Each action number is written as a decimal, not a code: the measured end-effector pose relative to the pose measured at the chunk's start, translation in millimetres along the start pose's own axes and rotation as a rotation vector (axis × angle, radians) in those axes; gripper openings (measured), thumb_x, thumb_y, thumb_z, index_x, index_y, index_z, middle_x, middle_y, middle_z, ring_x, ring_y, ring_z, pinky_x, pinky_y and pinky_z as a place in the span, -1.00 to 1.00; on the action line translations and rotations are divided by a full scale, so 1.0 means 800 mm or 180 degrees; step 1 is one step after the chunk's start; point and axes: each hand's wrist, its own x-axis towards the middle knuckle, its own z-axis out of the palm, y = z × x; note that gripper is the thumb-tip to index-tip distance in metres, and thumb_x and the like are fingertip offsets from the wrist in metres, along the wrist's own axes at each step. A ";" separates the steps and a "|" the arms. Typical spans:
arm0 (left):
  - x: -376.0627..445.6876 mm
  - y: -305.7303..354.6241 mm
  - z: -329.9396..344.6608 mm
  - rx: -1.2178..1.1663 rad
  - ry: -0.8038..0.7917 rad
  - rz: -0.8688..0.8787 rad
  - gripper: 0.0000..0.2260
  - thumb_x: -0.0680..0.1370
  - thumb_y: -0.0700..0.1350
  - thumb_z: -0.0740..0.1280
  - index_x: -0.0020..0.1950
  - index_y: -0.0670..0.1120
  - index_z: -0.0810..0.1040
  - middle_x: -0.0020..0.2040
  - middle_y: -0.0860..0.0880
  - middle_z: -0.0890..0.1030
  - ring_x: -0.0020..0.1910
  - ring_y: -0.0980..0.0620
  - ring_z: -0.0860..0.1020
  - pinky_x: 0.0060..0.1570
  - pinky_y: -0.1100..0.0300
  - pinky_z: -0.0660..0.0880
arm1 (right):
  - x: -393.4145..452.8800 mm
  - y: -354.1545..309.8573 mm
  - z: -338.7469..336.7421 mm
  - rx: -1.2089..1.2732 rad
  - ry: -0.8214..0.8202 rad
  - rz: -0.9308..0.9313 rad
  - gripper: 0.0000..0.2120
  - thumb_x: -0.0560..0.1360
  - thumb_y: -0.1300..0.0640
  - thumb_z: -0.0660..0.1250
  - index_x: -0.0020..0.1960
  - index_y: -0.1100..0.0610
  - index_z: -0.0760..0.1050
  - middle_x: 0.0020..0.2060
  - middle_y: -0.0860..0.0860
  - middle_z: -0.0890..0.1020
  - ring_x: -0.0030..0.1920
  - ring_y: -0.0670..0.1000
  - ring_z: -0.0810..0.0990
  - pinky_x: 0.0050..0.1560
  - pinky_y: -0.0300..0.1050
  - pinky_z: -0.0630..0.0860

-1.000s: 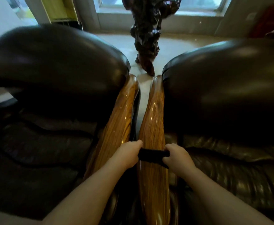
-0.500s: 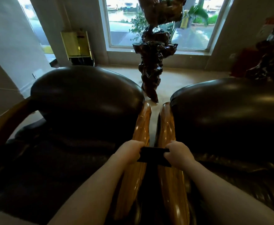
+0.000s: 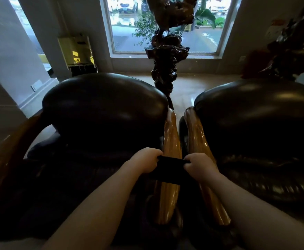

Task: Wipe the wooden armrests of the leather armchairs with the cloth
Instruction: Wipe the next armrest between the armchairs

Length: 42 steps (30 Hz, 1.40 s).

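Below me, side by side, two dark leather armchairs: the left armchair [image 3: 102, 112] and the right armchair [image 3: 259, 123], backs toward the window [image 3: 165, 24], a dark carved wood sculpture [image 3: 167, 51] standing on the floor behind the gap between them. Their inner wooden armrests run almost parallel, long axes pointing away from me toward the window: left chair's inner armrest [image 3: 171, 139] and right chair's inner armrest [image 3: 197, 134], close together but apart, a narrow dark gap between. A third armrest, the left chair's outer armrest [image 3: 8, 152], curves far off to my left, well apart from both hands. My left hand [image 3: 145, 162] and my right hand [image 3: 199, 166] are each closed in a fist on one end of the dark cloth [image 3: 172, 168], which is stretched crosswise between them, at right angles to the armrests' run. The cloth lies across the left chair's inner armrest; whether it presses on the wood or is just above it, cannot tell. Right hand sits over the right chair's armrest, so it is nearer that one. Judgement: the stroke should run lengthwise, along the grain. No containers within view
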 end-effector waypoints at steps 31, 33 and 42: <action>0.035 -0.098 0.145 -0.0733 -0.1377 -0.0636 -0.75 0.60 -0.10 0.19 0.25 0.10 0.48 0.01 0.09 0.52 -0.11 0.13 0.55 -0.16 0.25 0.51 | 0.041 0.047 0.157 0.0255 -0.1000 0.0862 -0.88 0.51 0.11 0.28 -0.08 0.03 0.60 -0.22 -0.04 0.62 -0.24 -0.05 0.62 -0.17 -0.07 0.65; 0.035 -0.111 0.156 -0.0801 -0.1495 -0.0631 -0.75 0.61 -0.10 0.18 0.26 0.11 0.47 -0.01 0.08 0.52 -0.15 0.11 0.57 -0.25 0.28 0.48 | 0.042 0.044 0.170 0.0222 -0.1057 0.0967 -0.89 0.51 0.11 0.28 -0.09 0.01 0.58 -0.23 -0.04 0.61 -0.24 -0.05 0.61 -0.19 -0.08 0.64; 0.070 -0.161 0.201 -0.1002 -0.1561 -0.0532 -0.76 0.62 -0.05 0.17 0.25 0.15 0.47 -0.01 0.11 0.52 -0.15 0.13 0.56 -0.27 0.30 0.50 | 0.080 0.061 0.218 0.0551 -0.0999 0.1266 -0.84 0.53 0.13 0.24 -0.03 0.04 0.61 -0.20 -0.07 0.59 -0.22 -0.09 0.58 -0.31 -0.22 0.50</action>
